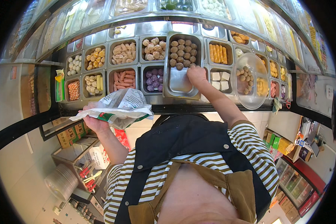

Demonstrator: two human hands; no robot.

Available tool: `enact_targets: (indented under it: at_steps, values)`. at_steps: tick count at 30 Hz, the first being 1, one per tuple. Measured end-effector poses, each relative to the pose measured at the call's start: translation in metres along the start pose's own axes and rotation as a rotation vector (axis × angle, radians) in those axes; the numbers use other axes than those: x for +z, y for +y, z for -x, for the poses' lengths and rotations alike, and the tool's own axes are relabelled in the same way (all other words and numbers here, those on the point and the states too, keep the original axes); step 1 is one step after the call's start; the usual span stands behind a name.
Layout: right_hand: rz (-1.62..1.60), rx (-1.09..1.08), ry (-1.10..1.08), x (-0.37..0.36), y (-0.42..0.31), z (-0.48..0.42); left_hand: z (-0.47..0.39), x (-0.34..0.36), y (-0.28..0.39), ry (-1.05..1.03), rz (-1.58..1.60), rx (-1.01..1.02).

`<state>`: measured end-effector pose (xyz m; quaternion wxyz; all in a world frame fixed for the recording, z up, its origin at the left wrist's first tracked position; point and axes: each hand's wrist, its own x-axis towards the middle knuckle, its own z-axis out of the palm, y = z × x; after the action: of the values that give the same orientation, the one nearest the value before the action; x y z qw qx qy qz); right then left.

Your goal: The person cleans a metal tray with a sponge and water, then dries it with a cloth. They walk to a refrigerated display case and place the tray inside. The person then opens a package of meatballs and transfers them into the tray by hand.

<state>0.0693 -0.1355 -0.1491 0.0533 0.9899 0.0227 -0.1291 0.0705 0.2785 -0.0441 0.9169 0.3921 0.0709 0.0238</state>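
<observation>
My left hand (95, 120) grips the edge of a printed plastic food bag (123, 103), held below the sausage tray. Inside a long steel pan (182, 82), my right hand (196, 75) has its fingers curled at the nearest brown meatballs (181, 53); whether it holds one is hidden. Rows of these balls fill the pan's far part, and its near part shows bare metal. The pan lies over other pans, between purple balls (154, 79) and white tofu-like blocks (220, 79). Further right, a clear round plastic lid or bowl (250, 81) overlaps several trays.
Steel trays hold pink sausages (124, 79), yellow rolls (218, 53), white balls (74, 65) and striped sticks (74, 90). Glass-fronted shelving (168, 19) spans the far side. The counter's black front edge (257, 109) runs before me. A rack with red-handled utensils (86, 173) stands at lower left.
</observation>
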Motion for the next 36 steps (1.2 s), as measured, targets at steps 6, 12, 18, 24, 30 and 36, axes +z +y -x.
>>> enact_targets:
  at_steps: [6,12,18,24,30,36]
  values:
    - [0.011,-0.023,0.036,0.003,0.000,0.002,-0.002,-0.008,0.001,-0.035,0.027,-0.036]
    - [0.009,-0.086,0.080,0.003,-0.001,0.008,-0.003,-0.013,-0.001,-0.009,0.007,-0.025]
    - [-0.042,-0.148,0.133,0.009,-0.007,0.014,-0.003,-0.014,-0.001,-0.030,0.046,-0.038]
    - [-0.109,-0.115,0.067,0.007,-0.017,0.010,-0.004,-0.015,-0.003,-0.022,-0.002,-0.013]
    - [-0.160,-0.095,-0.082,0.005,-0.029,0.014,-0.004,-0.020,-0.001,-0.054,0.001,-0.017]
    - [-0.151,-0.136,-0.115,0.004,-0.028,0.020,-0.002,-0.010,-0.002,-0.031,-0.005,-0.006]
